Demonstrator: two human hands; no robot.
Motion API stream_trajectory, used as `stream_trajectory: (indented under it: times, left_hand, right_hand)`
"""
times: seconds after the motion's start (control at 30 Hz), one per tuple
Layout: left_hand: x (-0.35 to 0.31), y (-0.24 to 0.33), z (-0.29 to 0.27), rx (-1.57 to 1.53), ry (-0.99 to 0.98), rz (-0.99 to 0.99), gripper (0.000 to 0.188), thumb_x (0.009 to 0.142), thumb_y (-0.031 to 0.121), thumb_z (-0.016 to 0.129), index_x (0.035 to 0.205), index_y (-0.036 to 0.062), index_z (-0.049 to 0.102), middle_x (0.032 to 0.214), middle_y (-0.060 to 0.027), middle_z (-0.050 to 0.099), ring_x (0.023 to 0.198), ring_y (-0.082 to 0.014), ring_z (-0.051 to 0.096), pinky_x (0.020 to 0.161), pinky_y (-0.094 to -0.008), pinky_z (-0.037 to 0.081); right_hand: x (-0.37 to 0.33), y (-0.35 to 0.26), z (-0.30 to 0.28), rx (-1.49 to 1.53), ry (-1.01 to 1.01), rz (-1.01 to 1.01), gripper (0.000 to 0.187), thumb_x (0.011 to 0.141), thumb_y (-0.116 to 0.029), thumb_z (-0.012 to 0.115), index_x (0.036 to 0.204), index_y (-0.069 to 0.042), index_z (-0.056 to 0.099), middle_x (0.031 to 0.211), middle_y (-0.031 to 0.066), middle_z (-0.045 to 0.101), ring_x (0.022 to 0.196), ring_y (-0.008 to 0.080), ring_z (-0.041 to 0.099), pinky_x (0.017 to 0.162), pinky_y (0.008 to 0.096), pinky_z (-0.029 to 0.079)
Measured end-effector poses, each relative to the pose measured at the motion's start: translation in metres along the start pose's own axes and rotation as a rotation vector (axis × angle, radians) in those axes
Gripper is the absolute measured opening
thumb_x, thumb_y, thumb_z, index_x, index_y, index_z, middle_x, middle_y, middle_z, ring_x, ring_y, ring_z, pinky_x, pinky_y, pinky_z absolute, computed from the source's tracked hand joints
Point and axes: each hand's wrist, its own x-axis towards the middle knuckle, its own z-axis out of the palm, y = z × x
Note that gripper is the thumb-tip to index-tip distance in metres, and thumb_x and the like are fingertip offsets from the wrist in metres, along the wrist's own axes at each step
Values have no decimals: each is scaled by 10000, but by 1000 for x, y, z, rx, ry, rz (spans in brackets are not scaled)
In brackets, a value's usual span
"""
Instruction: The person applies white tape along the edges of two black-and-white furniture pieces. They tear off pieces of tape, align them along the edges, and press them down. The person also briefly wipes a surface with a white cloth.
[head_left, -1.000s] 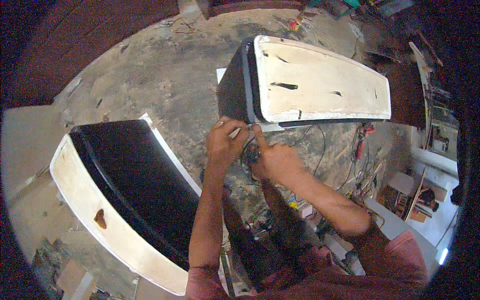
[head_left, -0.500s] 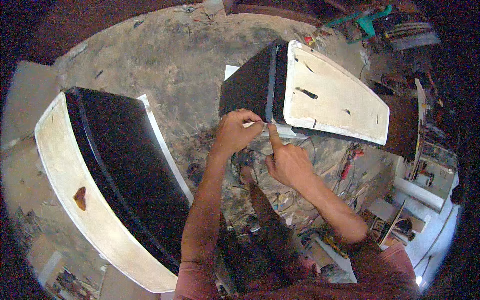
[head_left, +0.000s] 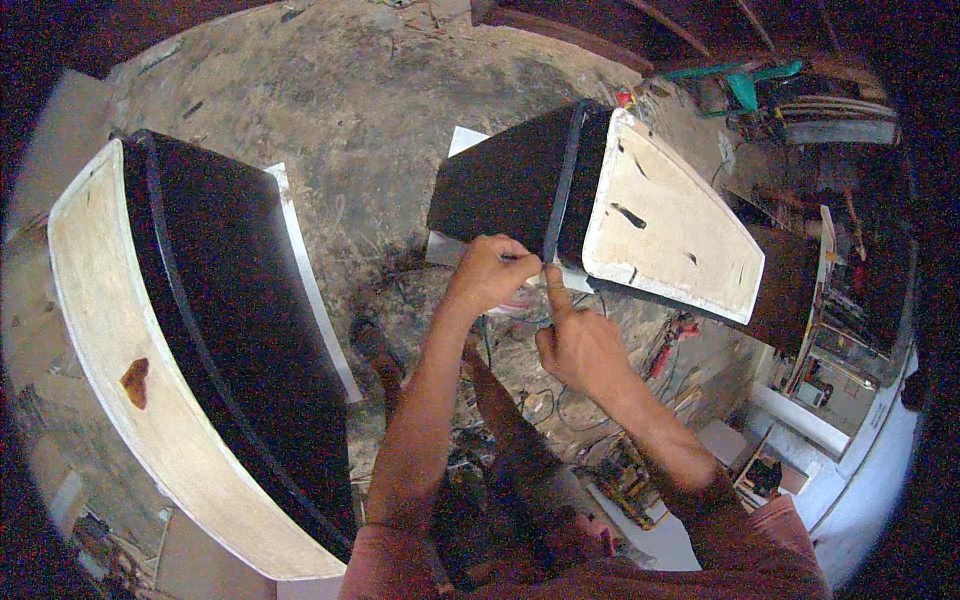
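Note:
A black box-like piece (head_left: 490,180) with a cream, white-edged panel (head_left: 670,220) stands ahead of me, right of the middle. Along its black side runs a narrow grey-blue strip (head_left: 565,180). At the strip's near end, my left hand (head_left: 490,275) is closed in a pinch; what lies between thumb and finger is hidden. A pale, partly reddish thing (head_left: 515,303) shows just below it, too blurred to name. My right hand (head_left: 580,340) presses its outstretched index fingertip to the same corner, close to the left fingertips. Its other fingers are curled, and nothing shows in them.
A second, longer black piece (head_left: 240,290) with a curved cream panel (head_left: 130,330) lies at left, a brown patch on it. A red-handled tool (head_left: 668,350) and cables lie on the stained floor (head_left: 370,110). Green plastic (head_left: 742,88) and clutter fill the far right.
The view has shifted, so the right-hand box appears lower and turned slightly. Both hands stay at the strip's near end, the left still pinching, the right index still outstretched.

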Motion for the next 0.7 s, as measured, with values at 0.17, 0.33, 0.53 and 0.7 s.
stream_trajectory:
  times: [0.17,0.33,0.53,0.7]
  left_hand:
    - [-47,-73,17,426,159,-139,291,758,287,755,879,22,747,863,-187,716,751,-356,684,753,-439,549]
    - [-182,-137,-16,109,149,-358,322,827,282,771,1056,65,708,990,-70,696,792,-186,664,718,-322,548]
    - [-306,-97,-34,-303,318,-551,201,922,214,660,1046,62,706,942,-42,711,808,-158,670,720,-294,548]
    - [-329,-48,-30,39,353,-110,190,930,168,653,1050,25,689,984,-72,720,829,-180,685,763,-351,566]
  right_hand:
    - [-2,-1,-2,21,-16,-30,868,854,-244,598,1546,13,141,694,282,653,621,465,651,661,566,550]
    - [-11,0,-6,162,59,-70,762,851,-226,606,1519,-40,291,734,267,666,647,436,665,637,536,559]
    - [-69,-28,-10,368,168,-509,566,882,-231,607,1423,-118,486,900,217,700,709,365,691,643,511,567]
    - [-126,-42,8,359,-135,-579,459,911,-326,583,1340,-161,568,909,195,705,768,394,689,706,538,556]
